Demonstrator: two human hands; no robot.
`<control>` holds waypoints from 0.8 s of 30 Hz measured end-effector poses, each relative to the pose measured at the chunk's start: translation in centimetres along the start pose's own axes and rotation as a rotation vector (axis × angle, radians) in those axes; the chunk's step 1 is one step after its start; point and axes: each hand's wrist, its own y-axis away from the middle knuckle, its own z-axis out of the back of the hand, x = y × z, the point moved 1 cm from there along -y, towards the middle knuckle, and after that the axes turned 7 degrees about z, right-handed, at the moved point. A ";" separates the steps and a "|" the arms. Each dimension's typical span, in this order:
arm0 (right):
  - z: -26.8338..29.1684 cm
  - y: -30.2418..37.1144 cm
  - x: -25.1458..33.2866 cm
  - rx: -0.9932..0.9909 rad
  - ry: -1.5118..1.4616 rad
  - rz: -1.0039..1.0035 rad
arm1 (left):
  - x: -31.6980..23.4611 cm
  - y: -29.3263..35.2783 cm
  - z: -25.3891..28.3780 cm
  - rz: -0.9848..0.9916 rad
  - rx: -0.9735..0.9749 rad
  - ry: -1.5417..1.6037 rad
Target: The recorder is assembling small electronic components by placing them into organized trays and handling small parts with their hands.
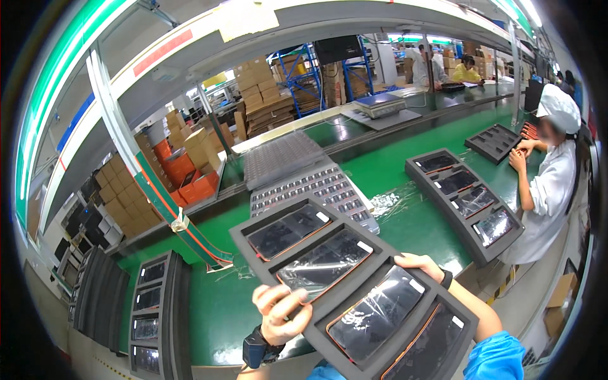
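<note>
Tilted in front of me is a dark grey foam tray (347, 291), gripped by both my hands. In its slots lie several flat dark-screened phones, among them a phone (380, 310) with an orange edge, glossy film and a small white label. My left hand (282, 315) is closed on the tray's left long side, its fingertips near the second slot. Across from it, my right hand (425, 266) grips the right long side, partly hidden behind the tray. A black device sits on my left wrist, and a black band is around my right wrist.
Similar loaded trays stand in a stack (174, 310) at the left. Another loaded tray (443, 199) lies on the green bench at right. Beyond mine is a grey tray of small parts (310, 190). A co-worker (554, 171) handles items beside a dark tray (493, 142).
</note>
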 end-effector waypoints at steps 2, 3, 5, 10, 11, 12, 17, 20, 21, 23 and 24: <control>-0.1 0.4 -0.8 -0.053 -0.030 0.099 | -2.0 -0.5 -0.1 0.351 -0.041 -0.099; -0.2 0.3 -1.0 -0.097 -0.065 0.183 | -2.7 -0.4 -0.5 0.569 -0.092 -0.054; -1.6 0.5 -1.4 -0.034 -0.188 0.372 | -3.9 1.4 -0.9 1.032 -0.073 0.617; -4.7 2.0 -2.6 -0.191 -0.287 0.616 | -6.5 9.0 1.9 1.750 -0.277 1.823; -4.9 2.4 -3.1 -0.218 -0.306 0.619 | -7.2 8.5 2.7 1.694 -0.348 1.866; -5.2 2.4 -3.6 -0.230 -0.324 0.640 | -7.6 8.2 3.1 1.635 -0.419 1.905; -5.9 4.1 -5.9 -0.315 -0.308 0.729 | -6.8 6.4 3.6 1.639 -0.327 1.442; -3.1 4.7 -6.4 -0.376 -0.483 0.917 | -4.1 7.6 5.6 1.690 -0.248 1.128; -1.6 4.3 -6.3 -0.415 -0.454 0.952 | -3.0 6.5 7.0 1.619 -0.141 1.036; 0.1 5.2 -6.1 -0.491 -0.423 0.850 | 0.9 7.7 7.1 1.665 -0.156 1.128; 0.1 5.7 -6.5 -0.514 -0.372 0.845 | 2.2 7.2 6.9 1.646 -0.127 1.134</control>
